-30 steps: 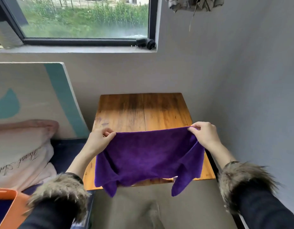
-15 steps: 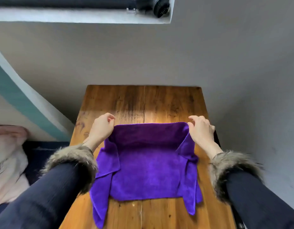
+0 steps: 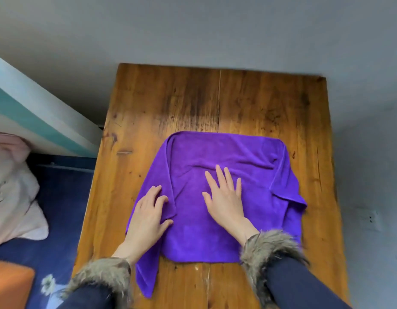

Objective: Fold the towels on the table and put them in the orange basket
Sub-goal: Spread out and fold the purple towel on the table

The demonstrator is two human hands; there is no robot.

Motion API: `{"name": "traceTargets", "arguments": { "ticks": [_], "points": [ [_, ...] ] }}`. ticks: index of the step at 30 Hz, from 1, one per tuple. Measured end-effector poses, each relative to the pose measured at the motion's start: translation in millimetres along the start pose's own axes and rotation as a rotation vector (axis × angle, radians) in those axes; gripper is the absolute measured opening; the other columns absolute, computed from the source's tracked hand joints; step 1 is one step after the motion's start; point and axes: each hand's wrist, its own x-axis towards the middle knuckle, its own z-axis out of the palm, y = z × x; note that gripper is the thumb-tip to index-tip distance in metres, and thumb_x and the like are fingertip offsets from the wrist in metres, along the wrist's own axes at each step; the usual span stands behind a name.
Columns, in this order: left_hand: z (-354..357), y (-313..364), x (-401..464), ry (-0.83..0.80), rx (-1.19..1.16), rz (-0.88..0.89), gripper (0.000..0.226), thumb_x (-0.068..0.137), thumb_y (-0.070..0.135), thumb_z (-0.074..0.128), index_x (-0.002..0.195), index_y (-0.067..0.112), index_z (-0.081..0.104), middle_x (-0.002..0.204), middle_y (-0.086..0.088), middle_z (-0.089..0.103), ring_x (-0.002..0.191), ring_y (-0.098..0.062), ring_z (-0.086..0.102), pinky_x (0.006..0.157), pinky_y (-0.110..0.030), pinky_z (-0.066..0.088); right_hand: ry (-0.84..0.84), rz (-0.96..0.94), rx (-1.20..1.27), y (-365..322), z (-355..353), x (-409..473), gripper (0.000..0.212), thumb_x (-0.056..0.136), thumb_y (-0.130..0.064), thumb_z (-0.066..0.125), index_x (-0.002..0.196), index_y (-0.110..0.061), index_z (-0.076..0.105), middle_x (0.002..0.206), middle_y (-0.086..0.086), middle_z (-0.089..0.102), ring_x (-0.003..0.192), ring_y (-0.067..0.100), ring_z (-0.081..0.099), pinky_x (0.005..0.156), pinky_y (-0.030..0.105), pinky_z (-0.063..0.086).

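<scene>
A purple towel point(image 3: 217, 204) lies spread on the near half of a wooden tabletop point(image 3: 193, 103), with its left and right edges folded inward. The left flap trails down toward the near edge, and the right flap is bunched and wrinkled. The right hand point(image 3: 225, 200) lies flat on the middle of the towel, fingers point(image 3: 220, 175) straight and spread, holding nothing. The left hand point(image 3: 148, 216) rests on the left flap, fingers loosely bent, pressing the cloth rather than gripping it. Both wrists wear fur cuffs point(image 3: 267, 247) on dark sleeves. At the near left corner, an orange basket point(image 3: 10, 284) shows in part, well apart from the towel. Left of the tabletop sit a blue bed point(image 3: 59, 208) and a pink pillow point(image 3: 12, 197). A grey wall point(image 3: 215, 30) stands beyond.
</scene>
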Motion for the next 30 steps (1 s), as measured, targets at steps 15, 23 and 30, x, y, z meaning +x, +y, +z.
{"name": "traceTargets", "arguments": {
  "ticks": [15,23,30],
  "points": [
    [-107.1,-121.8,77.2,0.500,-0.452,-0.262,0.015,0.091,0.020,0.056,0.095,0.013,0.068,0.086,-0.003,0.067,0.080,-0.016,0.058,0.069,-0.022,0.037,0.039,0.130,-0.199,-28.1,45.6,6.1,0.063,0.096,-0.049,0.031,0.149,-0.031,0.002,0.158,0.000,-0.011,0.144,0.021,-0.014,0.111,0.057,-0.009],
    [-85.6,-112.0,89.8,0.518,0.007,-0.214,0.052,0.085,0.014,0.056,0.133,0.004,0.041,0.137,-0.023,0.037,0.121,-0.043,0.038,0.093,-0.052,0.036,0.027,0.143,-0.191,-26.4,45.1,6.2,0.063,0.096,-0.049,0.030,0.148,-0.033,0.000,0.155,-0.004,-0.018,0.136,0.013,-0.027,0.112,0.055,-0.010],
    [-17.2,-113.4,58.0,-0.017,0.143,-0.073,0.073,0.091,0.055,0.039,0.150,0.028,0.004,0.158,-0.001,-0.010,0.144,-0.025,-0.012,0.113,-0.053,0.000,0.030,0.138,-0.142,-23.5,44.2,6.6,0.063,0.095,-0.049,0.035,0.148,-0.034,0.006,0.153,-0.009,-0.018,0.138,0.009,-0.024,0.112,0.053,-0.010]
  ]
}}
